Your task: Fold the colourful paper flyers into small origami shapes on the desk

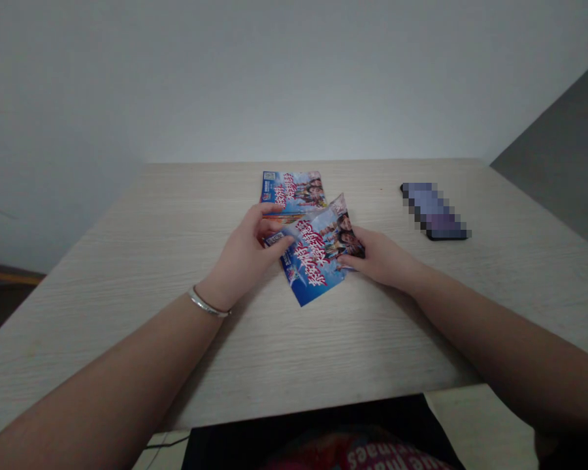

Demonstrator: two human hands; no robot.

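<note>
A blue printed leaflet (306,277) with red-and-white lettering and pictured figures is tilted between my two hands. My left hand (245,258) pinches its left edge, thumb on the front and fingers behind. On the opposite edge, my right hand (382,258) grips the leaflet with its thumb on the front. Just beyond lies a stack of matching leaflets (294,186) on the table, partly covered by the held one and by my left fingers. Whether more than one sheet is in my hands, I cannot tell.
A phone (436,212) with a blurred screen lies to the right on the pale wood-grain table (142,261). A white wall (294,78) stands behind the table's far edge. The near edge runs close to my lap.
</note>
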